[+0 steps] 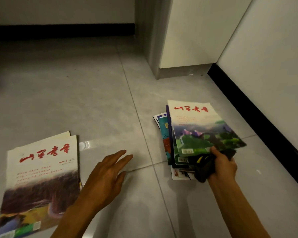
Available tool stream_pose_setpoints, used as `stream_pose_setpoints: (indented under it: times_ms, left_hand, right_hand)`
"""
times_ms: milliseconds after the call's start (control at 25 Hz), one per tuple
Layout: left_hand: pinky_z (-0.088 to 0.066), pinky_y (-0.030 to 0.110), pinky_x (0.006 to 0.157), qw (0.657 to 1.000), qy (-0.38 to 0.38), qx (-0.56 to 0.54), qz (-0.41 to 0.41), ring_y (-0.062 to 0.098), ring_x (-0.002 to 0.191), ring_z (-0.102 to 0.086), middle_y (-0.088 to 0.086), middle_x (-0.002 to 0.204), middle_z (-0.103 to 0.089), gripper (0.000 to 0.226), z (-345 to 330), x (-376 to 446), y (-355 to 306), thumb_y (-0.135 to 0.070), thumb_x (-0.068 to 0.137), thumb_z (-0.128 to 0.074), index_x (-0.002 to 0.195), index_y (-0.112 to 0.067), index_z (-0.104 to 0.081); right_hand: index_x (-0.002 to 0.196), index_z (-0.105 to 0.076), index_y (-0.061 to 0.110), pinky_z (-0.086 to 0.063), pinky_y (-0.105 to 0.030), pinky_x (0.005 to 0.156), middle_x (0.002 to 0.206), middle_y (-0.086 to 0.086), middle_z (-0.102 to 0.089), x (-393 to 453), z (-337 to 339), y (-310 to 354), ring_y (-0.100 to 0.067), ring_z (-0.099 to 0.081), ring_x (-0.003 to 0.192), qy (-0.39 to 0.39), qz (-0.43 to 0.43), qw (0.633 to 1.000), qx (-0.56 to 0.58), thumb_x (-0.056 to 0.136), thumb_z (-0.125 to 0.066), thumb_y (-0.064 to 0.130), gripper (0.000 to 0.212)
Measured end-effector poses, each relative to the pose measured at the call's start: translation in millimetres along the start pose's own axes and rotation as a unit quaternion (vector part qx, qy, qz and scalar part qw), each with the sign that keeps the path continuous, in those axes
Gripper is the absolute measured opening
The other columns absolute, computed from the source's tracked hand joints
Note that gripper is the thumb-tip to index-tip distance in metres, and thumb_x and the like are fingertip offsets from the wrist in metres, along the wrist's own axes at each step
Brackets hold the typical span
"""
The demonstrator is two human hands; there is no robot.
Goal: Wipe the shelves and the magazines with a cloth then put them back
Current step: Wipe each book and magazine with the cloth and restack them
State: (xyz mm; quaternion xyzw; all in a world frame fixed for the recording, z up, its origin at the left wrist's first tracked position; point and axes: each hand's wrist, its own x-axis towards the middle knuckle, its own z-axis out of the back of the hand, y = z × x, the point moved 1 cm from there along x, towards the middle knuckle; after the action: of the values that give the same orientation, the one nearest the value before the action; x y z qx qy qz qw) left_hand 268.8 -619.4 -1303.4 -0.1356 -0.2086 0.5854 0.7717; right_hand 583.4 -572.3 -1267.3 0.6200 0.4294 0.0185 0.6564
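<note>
1. The left hand (pixel 108 176) is spread open, fingers straight and slightly fanned, palm down just above the floor tiles (pixel 100 103). It holds nothing. Whether the fingertips touch the tile cannot be told.

2. The right hand (pixel 222 164) is curled tight around a bunched dark cloth (pixel 206 166) with a small yellow mark on it. The thumb lies on the near edge of the top magazine (pixel 203 129), and the cloth sits against that same near edge.

3. That top magazine, with a white upper cover, red title lettering and a green and purple landscape, lies uppermost on an untidy stack of magazines (pixel 165 134) on the floor, to the right in the scene. The covers below stick out on its left and near sides, showing blue, teal and red.

4. A second pile (pixel 40 182) lies on the floor at near left, just left of the left forearm. Its upper cover bears the same red title above a brownish-purple landscape; the edge of another white copy shows beneath it at the far side.

5. Far right of the stack, a white cabinet panel (pixel 193 31) stands on a grey plinth (pixel 177 72).

6. A white wall with a black skirting board (pixel 258 114) runs along the right side, near the stack; another black skirting crosses the far left.
</note>
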Motion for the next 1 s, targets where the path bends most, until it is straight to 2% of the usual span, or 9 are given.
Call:
stream_pose_setpoints:
  times_ms: [200,280,360,480,560,640,720,840,1000]
  left_hand:
    - [-0.041,0.032,0.094,1.0,0.014,-0.012,0.01,0.027,0.116,-0.06,0.003,0.131,-0.059,0.041,-4.0,-4.8,2.5,-0.034,0.088,-0.054,0.128,-0.024,-0.059]
    - [-0.037,0.029,0.1,0.997,0.032,-0.02,0.067,0.024,0.122,-0.054,0.002,0.135,-0.056,0.04,0.2,-4.9,-1.0,-0.028,0.09,-0.056,0.13,-0.024,-0.057]
    - [-0.032,0.023,0.103,0.984,0.03,-0.063,0.164,0.018,0.126,-0.049,-0.003,0.138,-0.053,0.039,5.9,-13.1,9.7,-0.027,0.093,-0.056,0.132,-0.026,-0.054]
    - [-0.039,0.023,0.098,0.938,-0.065,-0.122,0.318,0.018,0.117,-0.055,-0.002,0.129,-0.059,0.033,25.3,-31.1,43.1,-0.022,0.093,-0.057,0.126,-0.026,-0.058]
    - [-0.048,0.03,0.094,0.887,-0.105,-0.142,0.427,0.021,0.109,-0.057,0.001,0.126,-0.06,0.032,39.3,-48.8,73.9,-0.025,0.093,-0.058,0.124,-0.024,-0.058]
    - [-0.05,0.044,0.094,0.84,-0.098,-0.088,0.527,0.028,0.111,-0.056,0.006,0.128,-0.058,0.046,48.5,-73.8,110.7,-0.044,0.086,-0.062,0.126,-0.025,-0.052]
    - [-0.043,0.057,0.099,0.797,-0.03,-0.006,0.603,0.037,0.121,-0.049,0.012,0.136,-0.048,0.081,51.8,-99.1,136.2,-0.066,0.07,-0.065,0.135,-0.027,-0.035]
    - [-0.032,0.057,0.107,0.761,0.005,0.021,0.648,0.04,0.132,-0.035,0.015,0.146,-0.032,0.108,49.0,-116.0,146.2,-0.063,0.064,-0.074,0.145,-0.022,-0.015]
    - [-0.034,0.053,0.106,0.743,-0.003,0.025,0.669,0.038,0.13,-0.037,0.016,0.14,-0.036,0.112,53.8,-115.2,155.2,-0.062,0.056,-0.081,0.142,-0.022,-0.02]
  right_hand:
    - [0.115,-0.06,0.009,-0.053,-0.038,0.08,0.109,-0.006,-0.065,7.9,28.2,-29.8,-0.025,-0.064,0.091,-0.05,-0.036,0.996,-0.057,0.074,-0.082,0.026,0.05]
    - [0.104,-0.064,0.015,-0.052,-0.042,0.087,0.106,-0.005,-0.067,-6.1,42.0,-48.1,-0.024,-0.065,0.092,-0.037,-0.093,0.994,-0.051,0.065,-0.085,0.034,0.048]
    - [0.099,-0.065,0.013,-0.053,-0.044,0.082,0.102,-0.011,-0.069,-31.6,49.3,-77.8,-0.027,-0.065,0.085,0.052,-0.185,0.975,-0.113,0.071,-0.079,0.035,0.038]
    - [0.101,-0.061,0.001,-0.054,-0.043,0.065,0.08,-0.018,-0.066,-87.2,32.3,-117.0,-0.033,-0.062,0.066,0.22,-0.314,0.899,-0.213,0.089,-0.06,0.027,0.029]
    - [0.107,-0.063,-0.002,-0.053,-0.045,0.076,0.093,-0.02,-0.068,-114.2,4.1,-134.7,-0.036,-0.064,0.08,0.252,-0.346,0.878,-0.216,0.085,-0.063,0.021,0.032]
    - [0.112,-0.066,0.001,-0.051,-0.045,0.083,0.103,-0.02,-0.069,-137.5,-25.7,-147.9,-0.037,-0.064,0.093,0.257,-0.361,0.87,-0.217,0.079,-0.069,0.016,0.036]
    - [0.112,-0.067,0.005,-0.052,-0.045,0.084,0.101,-0.02,-0.07,-149.4,-46.4,-157.4,-0.038,-0.065,0.094,0.284,-0.353,0.857,-0.246,0.073,-0.075,0.019,0.042]
    - [0.112,-0.068,0.006,-0.052,-0.047,0.088,0.101,-0.02,-0.071,-161.6,-61.3,-162.1,-0.039,-0.066,0.096,0.329,-0.374,0.829,-0.256,0.074,-0.075,0.028,0.044]
    - [0.117,-0.067,0.007,-0.049,-0.044,0.094,0.111,-0.017,-0.069,-168.5,-58.6,-172.8,-0.035,-0.065,0.105,0.327,-0.443,0.81,-0.204,0.082,-0.067,0.042,0.05]
